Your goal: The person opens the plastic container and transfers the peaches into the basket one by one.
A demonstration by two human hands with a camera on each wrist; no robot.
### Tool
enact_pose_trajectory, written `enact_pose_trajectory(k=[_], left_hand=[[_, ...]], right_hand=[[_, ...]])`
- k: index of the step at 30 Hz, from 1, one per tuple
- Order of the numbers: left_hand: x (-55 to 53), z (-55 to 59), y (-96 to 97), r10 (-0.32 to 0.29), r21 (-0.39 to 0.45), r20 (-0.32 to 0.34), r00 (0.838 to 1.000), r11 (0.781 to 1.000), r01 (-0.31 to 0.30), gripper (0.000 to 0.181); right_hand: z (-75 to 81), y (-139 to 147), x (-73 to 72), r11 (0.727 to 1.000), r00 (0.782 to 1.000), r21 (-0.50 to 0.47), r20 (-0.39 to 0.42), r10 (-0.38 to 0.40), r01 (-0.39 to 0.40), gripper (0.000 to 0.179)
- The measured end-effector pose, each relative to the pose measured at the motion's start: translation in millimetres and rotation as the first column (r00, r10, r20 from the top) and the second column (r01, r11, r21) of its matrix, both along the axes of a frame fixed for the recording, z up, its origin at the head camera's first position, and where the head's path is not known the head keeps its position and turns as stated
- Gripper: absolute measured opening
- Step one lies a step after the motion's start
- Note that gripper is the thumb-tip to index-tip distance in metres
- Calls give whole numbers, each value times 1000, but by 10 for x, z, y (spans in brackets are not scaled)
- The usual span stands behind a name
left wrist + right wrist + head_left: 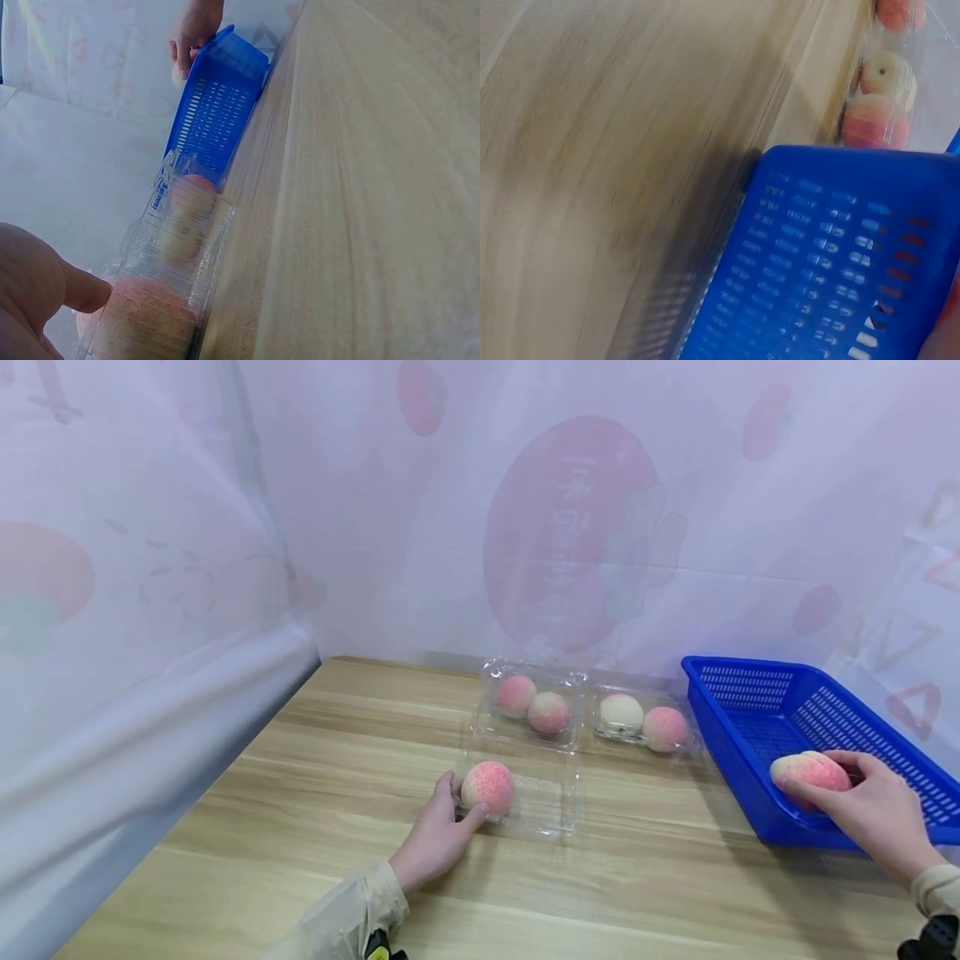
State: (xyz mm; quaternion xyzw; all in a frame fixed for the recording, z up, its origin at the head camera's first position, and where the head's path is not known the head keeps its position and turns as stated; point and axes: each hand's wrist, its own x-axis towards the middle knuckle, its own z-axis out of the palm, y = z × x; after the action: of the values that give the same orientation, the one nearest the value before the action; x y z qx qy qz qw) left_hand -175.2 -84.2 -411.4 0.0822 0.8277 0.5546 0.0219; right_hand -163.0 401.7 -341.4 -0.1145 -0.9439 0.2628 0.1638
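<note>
In the head view my left hand (pixel 438 835) grips the left side of a clear plastic clamshell box (pixel 540 793), its thumb in front of a pink-and-cream peach (pixel 488 788) at the box's left end. The left wrist view shows the thumb (pixel 86 291) against the clear plastic, with a peach (pixel 146 319) behind the wall. My right hand (pixel 877 802) holds another peach (pixel 810 772) between thumb and fingers, over the near left rim of a blue perforated basket (pixel 720 747). In the right wrist view, only a sliver of that hand shows beside the basket (pixel 817 255).
Right behind the left hand's box, two peaches (pixel 550 713) lie in a clear plastic compartment (pixel 491 727). Another clear box (pixel 600 727) with two peaches (pixel 665 729) stands between it and the basket. A printed cloth (pixel 390 568) hangs behind the wooden table (pixel 322 760).
</note>
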Motion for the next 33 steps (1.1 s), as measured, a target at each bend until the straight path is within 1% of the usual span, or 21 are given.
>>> enact_pose_trajectory(k=[3,7,10,15,19,24,29,33], left_hand=[[6,-1,2,2,3,-2,1000,1000,-2,83],[6,-1,4,7,2,-6,1000,1000,-7,83],[1,-6,3,9,1,-7,1000,1000,-9,83],[-4,-12,2,5,-1,-10,1000,1000,-5,82],[-1,-7,4,4,-1,-6,1000,1000,-4,82],[5,4,6,3,1,-8,1000,1000,-3,82],[1,-6,5,-1,9,-15,1000,1000,1,81],[-4,-22,4,1,19,-17,1000,1000,-1,80]], right_hand=[[-13,36,-4,1000,1000,19,18,12,-12,89],[-15,77,-36,997,998,41,25,63,-64,86],[-16,103,-55,993,995,57,19,100,-101,82],[-25,140,-52,989,991,66,16,129,-130,73],[-28,165,-48,986,987,40,22,158,-159,64],[-28,162,-49,983,982,19,41,183,-184,62],[-45,144,-51,986,986,0,25,167,-167,61],[2,149,-57,993,994,-46,6,107,-106,63]])
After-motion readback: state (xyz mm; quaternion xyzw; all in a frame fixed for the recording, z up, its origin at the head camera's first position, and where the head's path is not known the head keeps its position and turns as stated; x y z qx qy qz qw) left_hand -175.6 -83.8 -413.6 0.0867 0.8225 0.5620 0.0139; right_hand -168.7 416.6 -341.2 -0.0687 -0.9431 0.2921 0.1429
